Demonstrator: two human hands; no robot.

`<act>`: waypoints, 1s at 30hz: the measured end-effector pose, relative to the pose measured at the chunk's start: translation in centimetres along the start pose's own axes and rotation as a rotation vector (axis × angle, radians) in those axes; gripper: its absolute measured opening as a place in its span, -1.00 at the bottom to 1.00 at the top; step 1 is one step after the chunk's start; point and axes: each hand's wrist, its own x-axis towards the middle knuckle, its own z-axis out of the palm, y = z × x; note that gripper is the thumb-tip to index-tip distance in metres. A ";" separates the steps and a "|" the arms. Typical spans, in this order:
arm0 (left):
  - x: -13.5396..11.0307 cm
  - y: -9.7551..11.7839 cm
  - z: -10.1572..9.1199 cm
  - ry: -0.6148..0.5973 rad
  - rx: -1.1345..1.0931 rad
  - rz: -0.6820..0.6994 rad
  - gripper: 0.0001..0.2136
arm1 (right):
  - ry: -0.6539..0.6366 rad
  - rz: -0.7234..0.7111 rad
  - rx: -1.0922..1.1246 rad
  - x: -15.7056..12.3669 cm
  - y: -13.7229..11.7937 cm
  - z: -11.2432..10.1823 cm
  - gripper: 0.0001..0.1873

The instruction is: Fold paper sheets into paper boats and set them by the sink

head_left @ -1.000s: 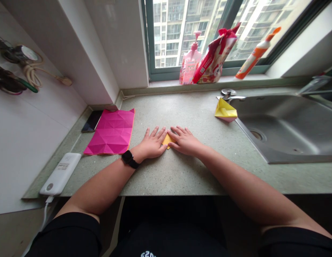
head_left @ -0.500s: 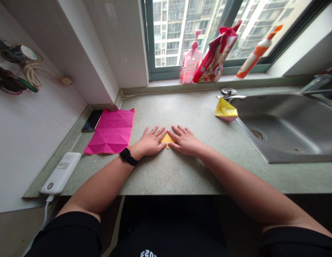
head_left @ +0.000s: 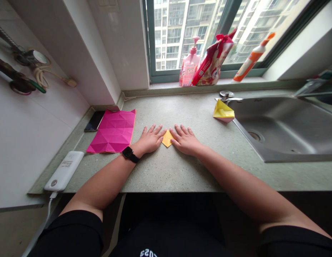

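A small folded piece of orange-yellow paper (head_left: 167,139) lies flat on the speckled counter (head_left: 155,171), its lower end coming to a point. My left hand (head_left: 151,139) rests on the counter with fingers spread, its thumb and index fingertip at the paper's left edge. On the other side, my right hand (head_left: 185,139) is also spread flat, thumb and index fingertip touching the right edge. The middle of the paper shows between the two hands. A creased magenta sheet (head_left: 114,130) lies to the left of my left hand, with an orange edge showing beneath it.
A yellow folded paper shape (head_left: 223,111) stands beside the steel sink (head_left: 262,157) at right. A phone (head_left: 94,120) lies partly under the magenta sheet. Nearer sits a white power bank (head_left: 64,171) with a cable. A pump bottle (head_left: 189,67), red bag (head_left: 214,60) and orange-white bottle (head_left: 251,60) line the sill.
Both thumbs have moved outward and slightly up, away from the paper's lower middle, so more of the paper shows. The view has shifted slightly.
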 end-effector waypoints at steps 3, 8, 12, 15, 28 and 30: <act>-0.5 0.1 0.1 0.024 -0.004 0.007 -0.47 | 0.011 0.001 -0.008 0.0 0.0 0.1 -0.25; -0.9 0.1 -0.1 0.054 -0.044 0.000 -0.45 | 0.057 -0.010 0.008 -0.1 0.1 0.3 -0.27; -0.8 -0.1 -0.3 0.066 -0.106 -0.010 -0.36 | 0.133 -0.055 0.082 -0.1 0.6 0.0 -0.38; -0.7 -0.3 -0.4 0.065 -0.140 -0.002 -0.37 | 0.172 -0.110 0.171 0.1 1.0 -0.3 -0.52; -0.4 -0.8 -0.2 0.252 -0.489 0.073 -0.68 | 0.278 -0.151 0.625 -0.3 0.2 -1.8 -0.49; -0.5 -0.7 -0.4 0.306 -0.566 0.132 -0.79 | 0.379 -0.195 0.673 -0.5 0.0 -2.0 -0.61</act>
